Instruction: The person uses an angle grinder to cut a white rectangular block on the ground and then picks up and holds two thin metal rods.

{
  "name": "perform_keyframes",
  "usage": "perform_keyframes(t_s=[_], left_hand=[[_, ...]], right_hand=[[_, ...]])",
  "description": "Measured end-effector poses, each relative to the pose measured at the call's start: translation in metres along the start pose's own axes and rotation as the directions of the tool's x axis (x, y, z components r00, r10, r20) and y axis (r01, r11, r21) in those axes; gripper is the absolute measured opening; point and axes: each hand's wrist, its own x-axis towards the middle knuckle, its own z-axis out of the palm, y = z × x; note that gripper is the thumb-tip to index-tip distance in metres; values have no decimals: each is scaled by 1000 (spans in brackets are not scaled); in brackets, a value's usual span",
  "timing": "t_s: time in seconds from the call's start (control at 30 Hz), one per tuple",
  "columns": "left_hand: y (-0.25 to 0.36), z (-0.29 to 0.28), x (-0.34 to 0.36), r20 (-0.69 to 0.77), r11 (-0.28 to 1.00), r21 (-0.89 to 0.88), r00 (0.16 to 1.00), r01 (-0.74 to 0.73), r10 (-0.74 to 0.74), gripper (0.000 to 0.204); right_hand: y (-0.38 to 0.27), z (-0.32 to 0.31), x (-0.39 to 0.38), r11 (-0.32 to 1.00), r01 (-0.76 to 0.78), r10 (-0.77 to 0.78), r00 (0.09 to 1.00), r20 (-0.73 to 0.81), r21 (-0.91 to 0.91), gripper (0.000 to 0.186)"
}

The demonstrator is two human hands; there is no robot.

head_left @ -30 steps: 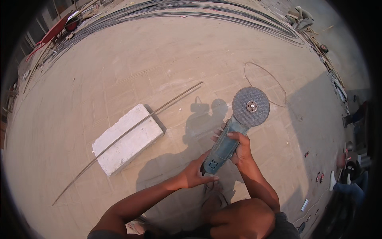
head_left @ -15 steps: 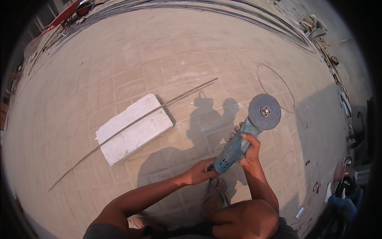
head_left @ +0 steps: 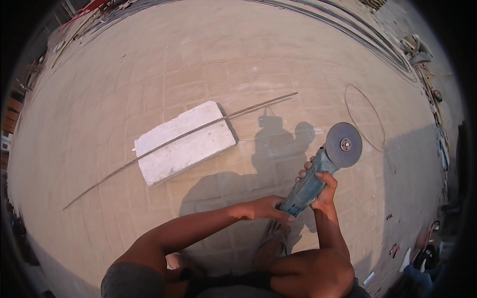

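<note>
An angle grinder (head_left: pixel 309 186) with a blue-green body is held up in front of my right knee. Its dark round disc (head_left: pixel 343 144) faces upward at the far end. My right hand (head_left: pixel 323 187) wraps round the body from the right, thumb on top. At the rear end, my left hand (head_left: pixel 271 208) grips the housing; its fingers underneath are hidden. Ahead and to the left, a white rectangular block (head_left: pixel 186 144) lies on the ground. A long thin metal rod (head_left: pixel 258 106) rests across it, reaching past both sides.
Long bundled rods (head_left: pixel 343 25) curve along the far side of the paved ground. A thin wire loop (head_left: pixel 365 116) lies beyond the disc. At the right edge are tools, a small white object (head_left: pixel 368 278) and part of another person in blue trousers (head_left: pixel 416 278).
The grinder and both hands sit slightly farther right in view. My left hand has shifted further over the grinder's rear end. The block and rod appear shifted as the view moved.
</note>
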Motion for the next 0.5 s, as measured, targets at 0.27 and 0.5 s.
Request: perform_keyframes(t_s=[0.27,0.5], left_hand=[[-6,15,12,-209,979,-141,971,-147,115,30],[-25,16,30,-817,906,415,474,85,330,61]], right_hand=[[-2,17,24,971,-209,219,973,79,-113,53],[60,56,41,613,131,-335,936,-106,-779,59]])
